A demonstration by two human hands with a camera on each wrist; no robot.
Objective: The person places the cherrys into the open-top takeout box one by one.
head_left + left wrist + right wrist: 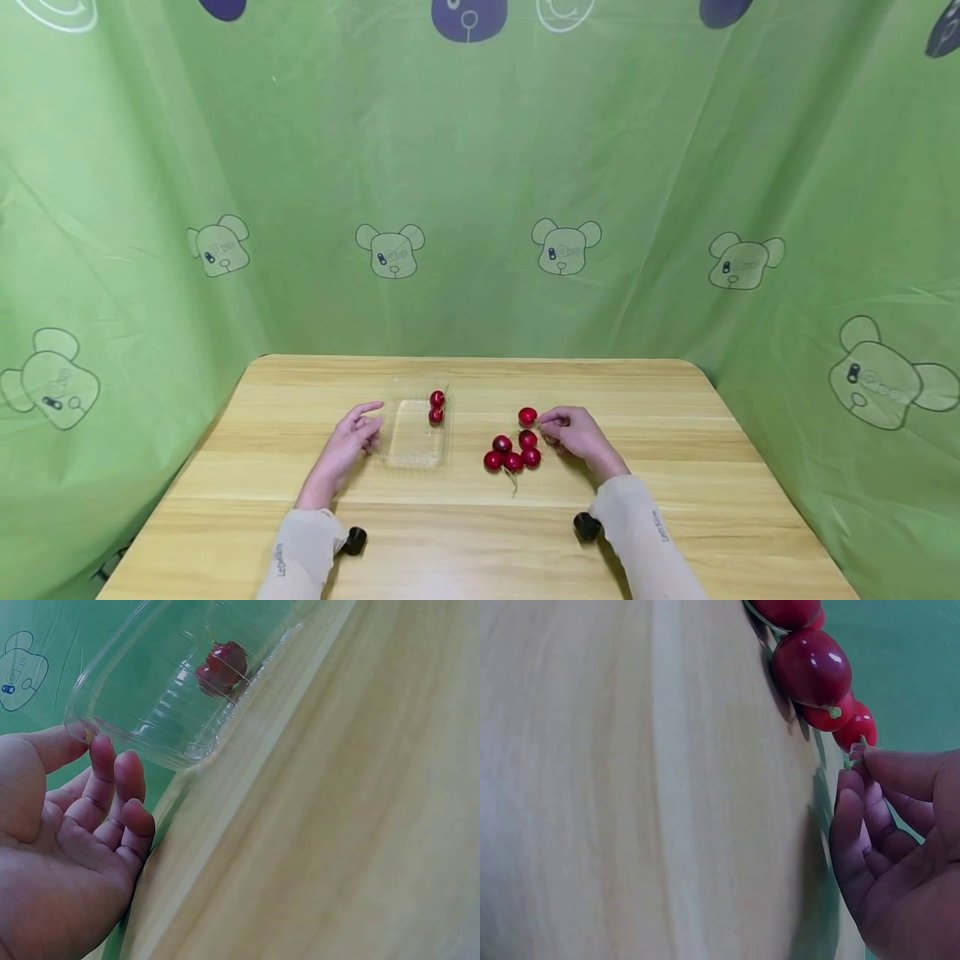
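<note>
A clear plastic box stands on the table with two dark red cherries inside, along its right wall. My left hand is at the box's left side, fingers loosely bent. In the left wrist view, its thumb and fingertips are right at the rim. Several more cherries lie in a cluster right of the box, some with green stems. At the far end of that cluster is a bright red cherry. Thumb and fingertips of my right hand pinch this cherry's stem.
The wooden table has rounded far corners. Green curtains with bear faces hang behind it and on both sides. A black wrist device sits at the left sleeve and another black device at the right.
</note>
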